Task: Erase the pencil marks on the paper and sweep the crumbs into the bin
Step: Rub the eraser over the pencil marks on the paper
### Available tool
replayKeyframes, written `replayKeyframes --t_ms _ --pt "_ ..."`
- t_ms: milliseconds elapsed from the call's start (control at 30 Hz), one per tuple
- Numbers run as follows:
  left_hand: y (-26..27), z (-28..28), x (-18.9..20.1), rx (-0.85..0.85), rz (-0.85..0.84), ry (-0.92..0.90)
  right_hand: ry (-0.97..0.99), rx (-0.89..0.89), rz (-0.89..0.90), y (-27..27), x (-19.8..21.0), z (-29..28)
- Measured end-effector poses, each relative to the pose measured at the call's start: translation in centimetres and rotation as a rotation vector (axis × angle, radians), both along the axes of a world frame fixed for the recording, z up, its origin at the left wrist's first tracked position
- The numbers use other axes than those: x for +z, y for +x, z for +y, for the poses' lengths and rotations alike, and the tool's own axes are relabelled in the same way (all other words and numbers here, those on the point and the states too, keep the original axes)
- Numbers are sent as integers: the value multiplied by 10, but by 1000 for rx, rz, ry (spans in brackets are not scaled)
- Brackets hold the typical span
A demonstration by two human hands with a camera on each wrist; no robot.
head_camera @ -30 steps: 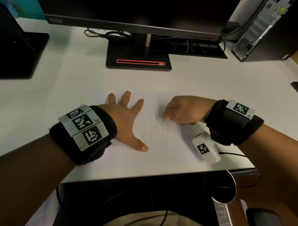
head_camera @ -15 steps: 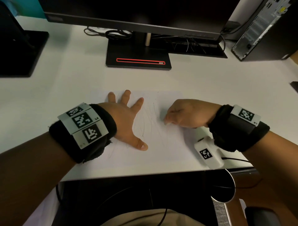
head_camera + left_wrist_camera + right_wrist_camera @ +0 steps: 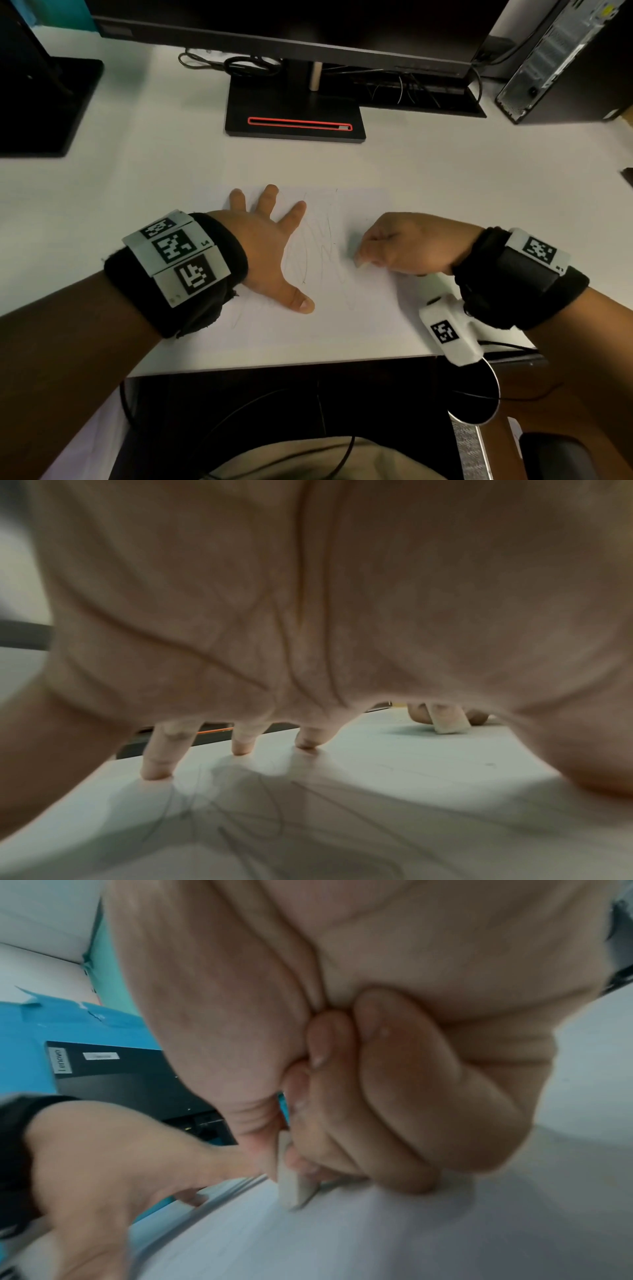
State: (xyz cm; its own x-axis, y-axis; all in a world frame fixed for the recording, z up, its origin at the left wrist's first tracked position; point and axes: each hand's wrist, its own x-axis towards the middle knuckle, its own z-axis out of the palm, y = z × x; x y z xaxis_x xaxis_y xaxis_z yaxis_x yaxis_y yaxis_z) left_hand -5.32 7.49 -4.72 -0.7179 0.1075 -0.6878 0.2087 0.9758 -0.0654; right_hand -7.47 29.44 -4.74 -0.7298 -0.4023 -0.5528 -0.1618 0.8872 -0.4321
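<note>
- Two hands of yours are on the white sheet of paper, which lies flat on the smooth white worktop, close to its near edge.
- Your left hand lies palm down on the left part of the sheet, fingers straight and spread, thumb stretched out toward you; it holds nothing and only presses the paper flat.
- From the left wrist view, three fingertips touch the paper while the palm arches a little above it.
- Your right hand is curled into a loose fist on the right part of the sheet, knuckles up, wrist just above the worktop.
- Its thumb and bent fingers pinch a small off-white block eraser, flat-sided with rounded corners and a matte, slightly worn look; its lower tip touches the paper.
- Thin grey pencil scribbles run in long looping zigzags between your two hands, and fainter strokes trail out beside your left wrist.
- Each wrist carries a black fabric band with white square-patterned marker tags.
- Beyond the paper stands a black monitor base, a flat rectangular plate with a red-outlined slot, and a dark computer tower with a perforated metal panel sits at the far right.
- Below the worktop's near edge, at the right, the round metal rim of a bin shows, its inside dark.
</note>
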Motion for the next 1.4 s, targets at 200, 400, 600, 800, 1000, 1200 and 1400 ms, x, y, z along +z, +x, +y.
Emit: replayKeyframes --t_ms 200,400,600,800,1000,1200,1400 --pt "0 0 1 4 -1 -1 -6 2 -36 5 -3 3" --pt "0 1 1 8 -4 0 -3 82 -66 13 -6 -5" --pt "1 0 0 12 3 -4 26 123 -37 13 -1 -16" --pt "1 0 0 9 10 -2 44 93 15 3 4 -17" --pt "0 1 -1 9 10 -3 35 113 -11 9 2 -15" --pt "0 1 -3 13 14 -7 57 187 -37 22 0 -21" --pt "1 -1 -2 8 17 2 80 157 4 19 2 -20"
